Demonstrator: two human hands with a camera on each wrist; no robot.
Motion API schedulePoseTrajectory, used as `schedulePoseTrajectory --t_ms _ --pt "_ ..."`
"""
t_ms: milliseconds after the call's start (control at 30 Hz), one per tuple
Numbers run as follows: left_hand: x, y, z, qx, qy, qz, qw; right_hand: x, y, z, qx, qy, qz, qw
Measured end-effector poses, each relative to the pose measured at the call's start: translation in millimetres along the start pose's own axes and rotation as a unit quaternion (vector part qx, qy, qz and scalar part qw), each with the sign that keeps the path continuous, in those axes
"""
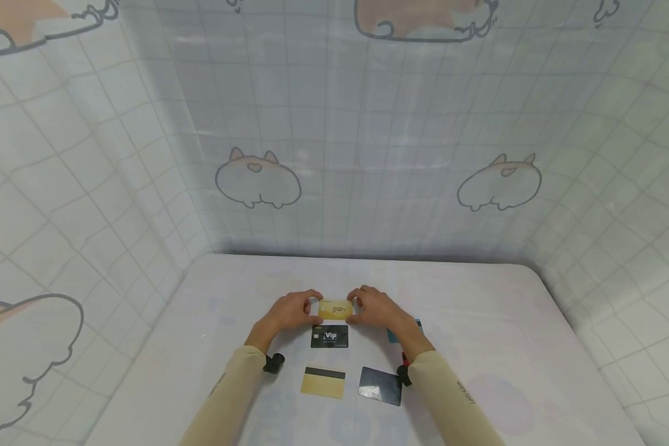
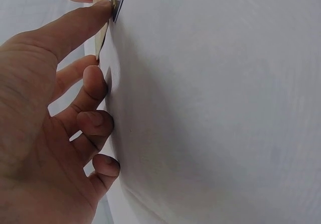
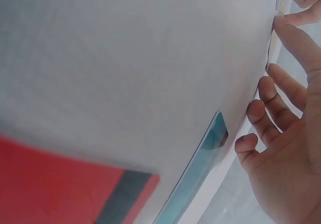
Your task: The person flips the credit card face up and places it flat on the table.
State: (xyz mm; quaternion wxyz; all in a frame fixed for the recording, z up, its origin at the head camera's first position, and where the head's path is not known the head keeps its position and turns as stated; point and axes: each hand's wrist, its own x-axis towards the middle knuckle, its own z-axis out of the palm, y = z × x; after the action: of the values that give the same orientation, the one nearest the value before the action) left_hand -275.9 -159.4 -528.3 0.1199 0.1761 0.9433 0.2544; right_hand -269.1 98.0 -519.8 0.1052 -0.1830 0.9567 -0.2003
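Observation:
A gold card (image 1: pixel 335 310) lies at the far middle of the table, between both hands. The left hand (image 1: pixel 294 310) pinches its left end, thumb at the near corner and index finger at the far one. At the right end, the right hand (image 1: pixel 372 306) grips it the same way. In the left wrist view, the other fingers of the left hand (image 2: pixel 60 118) are bent, their tips near the tabletop. Just below the gold card is a black card (image 1: pixel 329 336) printed "Vip". The right wrist view shows the right hand's thumb (image 3: pixel 296 40) on the card's edge.
Nearer the front lie a gold card with a dark stripe (image 1: pixel 323 382) and a dark glossy card (image 1: pixel 380 386). A teal card (image 3: pixel 190 176) and a red card (image 3: pixel 60 184) are partly hidden under the right forearm in the head view. Patterned cloth walls (image 1: pixel 334 136) enclose the white table (image 1: pixel 479 303).

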Motion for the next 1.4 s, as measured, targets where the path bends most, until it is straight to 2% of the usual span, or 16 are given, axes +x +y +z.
schedulePoseTrajectory --t_ms 233,467,667,933,1100,1300,1400 --pt "-0.1 0.1 -3.4 -0.001 -0.003 0.003 1.0000 0.1 -2.4 -1.7 0.004 -0.004 0.000 1.0000" --pt "0.0 0.1 -5.7 0.008 -0.007 0.006 0.9999 -0.2 -0.8 -11.2 0.035 0.002 -0.015 0.9993" --pt "1.5 2.2 -3.5 0.029 0.007 0.002 0.9995 -3.3 8.6 -16.8 0.050 0.010 -0.001 0.9987" --pt "6.2 22.0 3.9 0.036 0.024 0.032 0.9985 -16.4 33.4 -23.9 0.040 0.030 0.022 0.9985" --pt "13.0 32.4 10.0 0.054 0.044 0.051 0.9963 -22.9 49.5 -33.7 0.044 0.038 0.016 0.9982" --pt "17.2 46.1 16.1 0.060 0.047 0.079 0.9939 -32.3 68.6 -43.8 0.044 0.041 0.007 0.9982" --pt "19.5 52.7 16.9 0.063 0.051 0.083 0.9932 -34.7 75.2 -47.6 0.048 0.045 0.002 0.9978"
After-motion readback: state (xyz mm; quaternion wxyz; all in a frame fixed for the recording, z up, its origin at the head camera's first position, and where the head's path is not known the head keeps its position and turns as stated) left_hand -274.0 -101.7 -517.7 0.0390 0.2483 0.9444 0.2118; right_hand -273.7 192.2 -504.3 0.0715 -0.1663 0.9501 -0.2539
